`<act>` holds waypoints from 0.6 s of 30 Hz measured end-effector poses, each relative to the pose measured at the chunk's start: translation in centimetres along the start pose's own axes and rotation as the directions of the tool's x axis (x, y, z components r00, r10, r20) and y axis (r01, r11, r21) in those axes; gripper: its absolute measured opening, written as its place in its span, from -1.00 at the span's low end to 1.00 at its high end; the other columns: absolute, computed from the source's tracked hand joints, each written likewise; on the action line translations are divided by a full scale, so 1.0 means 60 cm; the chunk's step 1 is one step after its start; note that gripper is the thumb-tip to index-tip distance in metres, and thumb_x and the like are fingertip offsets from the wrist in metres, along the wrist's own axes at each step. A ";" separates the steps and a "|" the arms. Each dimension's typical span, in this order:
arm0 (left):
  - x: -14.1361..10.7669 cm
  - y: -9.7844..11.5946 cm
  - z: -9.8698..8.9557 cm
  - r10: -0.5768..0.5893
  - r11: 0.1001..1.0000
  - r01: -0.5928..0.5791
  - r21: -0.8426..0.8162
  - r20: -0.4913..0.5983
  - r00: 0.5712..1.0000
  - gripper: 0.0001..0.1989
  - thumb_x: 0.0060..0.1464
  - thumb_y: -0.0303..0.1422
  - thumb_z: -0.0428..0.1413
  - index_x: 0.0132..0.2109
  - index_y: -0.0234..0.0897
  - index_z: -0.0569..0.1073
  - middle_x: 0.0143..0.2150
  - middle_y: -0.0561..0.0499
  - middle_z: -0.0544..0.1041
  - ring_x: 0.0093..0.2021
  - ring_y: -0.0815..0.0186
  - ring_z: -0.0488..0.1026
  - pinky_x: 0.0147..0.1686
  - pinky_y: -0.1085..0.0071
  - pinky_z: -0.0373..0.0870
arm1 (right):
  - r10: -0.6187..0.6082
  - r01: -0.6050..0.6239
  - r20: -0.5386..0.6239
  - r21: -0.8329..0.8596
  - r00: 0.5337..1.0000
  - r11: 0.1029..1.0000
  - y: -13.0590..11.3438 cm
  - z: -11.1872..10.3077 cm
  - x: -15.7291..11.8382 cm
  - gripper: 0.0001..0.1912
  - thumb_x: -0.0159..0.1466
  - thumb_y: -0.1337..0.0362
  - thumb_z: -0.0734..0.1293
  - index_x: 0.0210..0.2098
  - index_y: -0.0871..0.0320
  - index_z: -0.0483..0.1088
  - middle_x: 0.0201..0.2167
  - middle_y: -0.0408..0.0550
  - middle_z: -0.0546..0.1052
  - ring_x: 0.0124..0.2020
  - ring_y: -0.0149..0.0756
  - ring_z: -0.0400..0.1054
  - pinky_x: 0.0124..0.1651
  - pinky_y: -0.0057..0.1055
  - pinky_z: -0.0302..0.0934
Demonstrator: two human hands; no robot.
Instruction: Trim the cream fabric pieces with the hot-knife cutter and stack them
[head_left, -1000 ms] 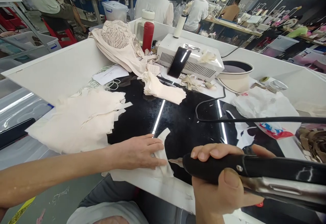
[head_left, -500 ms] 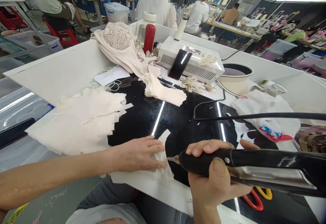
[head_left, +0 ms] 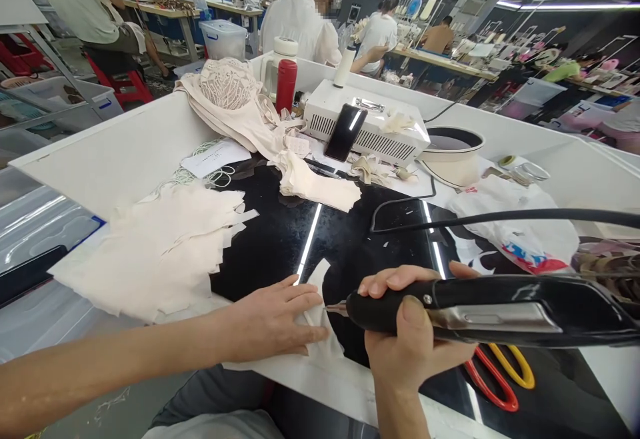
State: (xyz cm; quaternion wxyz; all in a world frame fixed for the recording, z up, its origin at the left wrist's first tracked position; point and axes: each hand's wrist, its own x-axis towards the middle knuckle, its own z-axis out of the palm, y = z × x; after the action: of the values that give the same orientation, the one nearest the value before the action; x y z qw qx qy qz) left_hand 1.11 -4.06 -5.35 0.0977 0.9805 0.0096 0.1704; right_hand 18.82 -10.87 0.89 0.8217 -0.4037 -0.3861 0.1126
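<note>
My left hand (head_left: pixel 280 319) lies flat with its fingers stretched out, pressing a small white fabric piece (head_left: pixel 318 322) onto the near edge of the table. My right hand (head_left: pixel 405 322) is wrapped round a thick black handheld tool (head_left: pixel 480 309) with a silver lever along its side. The tool's narrow metal tip (head_left: pixel 337 308) points left at the fabric's right edge, close to my left fingers; whether it touches the cloth is hard to tell. Below the tool lie scissors with red and yellow handles (head_left: pixel 493 386), partly covered by my right hand.
A large pile of cream fabric pieces (head_left: pixel 150 246) lies left on the black tabletop (head_left: pixel 280 239). Behind are a folded cream stack (head_left: pixel 320 189), lace bras (head_left: pixel 233 92), a red bottle (head_left: pixel 286 86), a phone (head_left: pixel 346 132) and a vented white box (head_left: pixel 370 119). A black cable (head_left: pixel 500 218) crosses the right side.
The view has shifted slightly. Both hands keep their places at the fabric piece, and the tool's tip stays by its edge. More of the scissors shows. A co-worker's arm now reaches out behind the table.
</note>
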 end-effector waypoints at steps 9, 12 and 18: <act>0.040 -0.054 -0.029 0.051 0.994 -0.047 -0.095 0.043 0.998 -0.74 0.35 -0.61 0.02 0.11 -0.42 0.46 0.19 -0.22 0.53 0.27 0.11 0.43 0.32 0.20 0.40 | 0.030 -0.031 0.054 0.022 0.998 0.999 0.001 -0.009 -0.011 -0.51 0.28 0.38 0.46 0.15 0.00 0.32 -0.33 -0.23 0.51 -0.44 -0.34 0.42 -0.37 -0.29 0.43; 0.051 -0.077 -0.029 0.109 0.981 -0.085 -0.174 0.135 0.985 -0.64 0.28 -0.68 0.03 0.17 -0.42 0.43 0.23 -0.19 0.50 0.29 0.16 0.42 0.33 0.28 0.40 | 0.031 -0.033 0.050 0.031 0.998 0.999 0.003 -0.009 -0.014 -0.50 0.29 0.39 0.46 0.17 0.00 0.32 -0.33 -0.22 0.51 -0.44 -0.34 0.42 -0.36 -0.28 0.42; 0.044 -0.096 -0.027 0.125 0.971 -0.092 -0.222 0.142 0.982 -0.65 0.31 -0.68 -0.03 0.12 -0.36 0.47 0.13 -0.13 0.55 0.20 0.21 0.46 0.24 0.34 0.45 | 0.039 -0.043 0.064 0.049 0.997 0.998 0.006 -0.008 -0.018 -0.48 0.30 0.39 0.45 0.19 -0.04 0.32 -0.31 -0.21 0.52 -0.43 -0.34 0.45 -0.38 -0.32 0.41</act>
State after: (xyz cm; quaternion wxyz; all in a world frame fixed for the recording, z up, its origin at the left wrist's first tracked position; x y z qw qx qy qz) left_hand 3.11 2.04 -4.10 0.1937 0.9736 -0.0701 0.0987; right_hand 18.48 -11.46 -0.16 0.8165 -0.3872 -0.4006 0.1517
